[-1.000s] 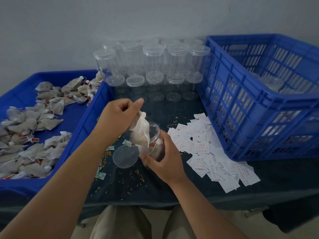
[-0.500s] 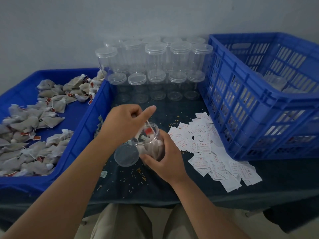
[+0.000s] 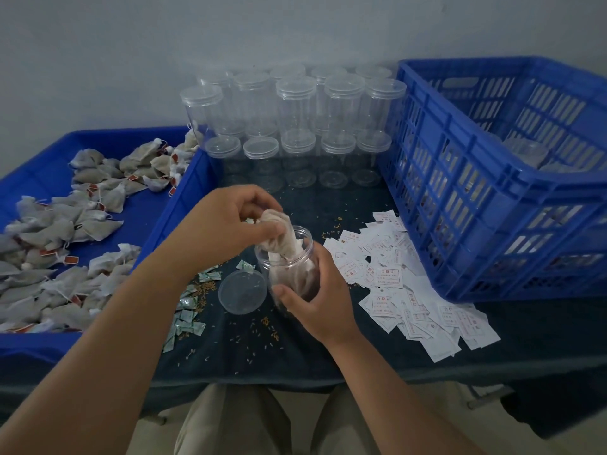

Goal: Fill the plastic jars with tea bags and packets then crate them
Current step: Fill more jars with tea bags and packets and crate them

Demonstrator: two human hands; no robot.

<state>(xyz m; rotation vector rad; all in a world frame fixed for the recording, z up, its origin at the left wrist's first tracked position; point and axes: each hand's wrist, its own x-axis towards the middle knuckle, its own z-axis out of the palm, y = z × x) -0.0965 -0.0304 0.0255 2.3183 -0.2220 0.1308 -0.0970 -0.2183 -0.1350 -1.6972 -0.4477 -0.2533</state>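
My right hand (image 3: 315, 297) grips a clear plastic jar (image 3: 295, 274), tilted toward me over the dark table and partly filled with tea bags. My left hand (image 3: 230, 221) pinches a grey-white tea bag (image 3: 279, 238) at the jar's mouth, its lower part inside the jar. The jar's clear lid (image 3: 242, 291) lies flat just left of it. Loose tea bags (image 3: 65, 231) fill the shallow blue tray (image 3: 170, 221) at left. White printed packets (image 3: 394, 277) are scattered to the right of the jar. The blue crate (image 3: 476, 205) stands at right with capped jars (image 3: 525, 152) inside.
Several empty lidded jars (image 3: 295, 126) stand stacked in rows at the back against the wall. Small green-white sachets (image 3: 187, 310) and spilled grains lie on the dark tablecloth (image 3: 262, 349) near the tray. My knees show below the table's front edge.
My left hand has brought another tea bag to the jar's mouth, after pushing the previous one in half a second ago. My right hand keeps hold of the jar, which has barely moved.
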